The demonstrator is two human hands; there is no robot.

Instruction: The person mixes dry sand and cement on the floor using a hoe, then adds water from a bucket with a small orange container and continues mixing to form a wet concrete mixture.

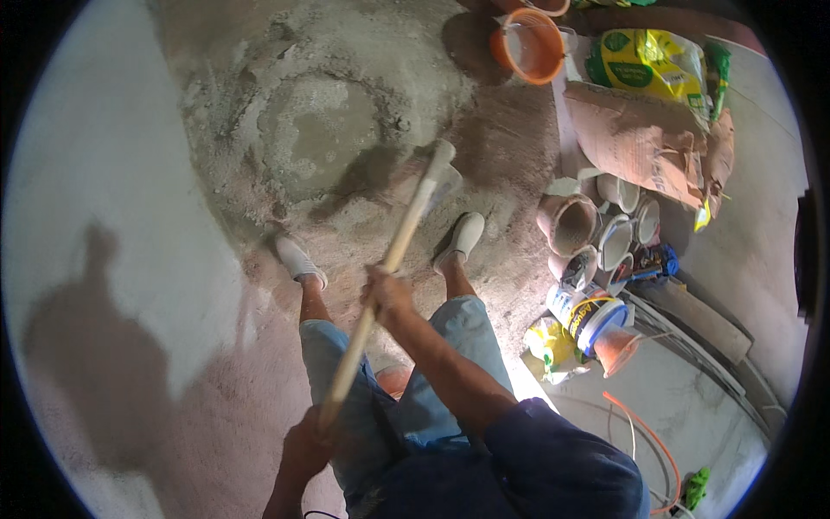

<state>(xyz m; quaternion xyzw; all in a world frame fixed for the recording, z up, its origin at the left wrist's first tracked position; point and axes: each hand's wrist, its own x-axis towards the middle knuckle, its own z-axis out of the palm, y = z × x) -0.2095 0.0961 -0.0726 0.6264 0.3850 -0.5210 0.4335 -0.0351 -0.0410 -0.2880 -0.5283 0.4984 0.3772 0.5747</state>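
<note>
Both my hands grip the long wooden handle of a hoe (pixel 369 318), which slants up across my legs. My left hand (pixel 308 441) is closed around its lower end, near my left thigh. Farther up the shaft, my right hand (pixel 389 295) holds it between my knees and looks slightly blurred. The hoe's head (pixel 444 181), partly blurred, hangs over or rests at the near right side of a ring of wet grey mortar mix (pixel 243 130); I cannot tell whether it touches. A pool of cloudy water (pixel 334 130) lies inside the ring.
My feet in pale shoes (pixel 467 233) stand just before the mix. Along the right are an orange bucket (pixel 551 48), torn paper sacks (pixel 639 139), several dirty buckets (pixel 567 224), a tipped paint pail (pixel 583 318) and an orange hose (pixel 661 447). A pale wall (pixel 117 162) borders the left.
</note>
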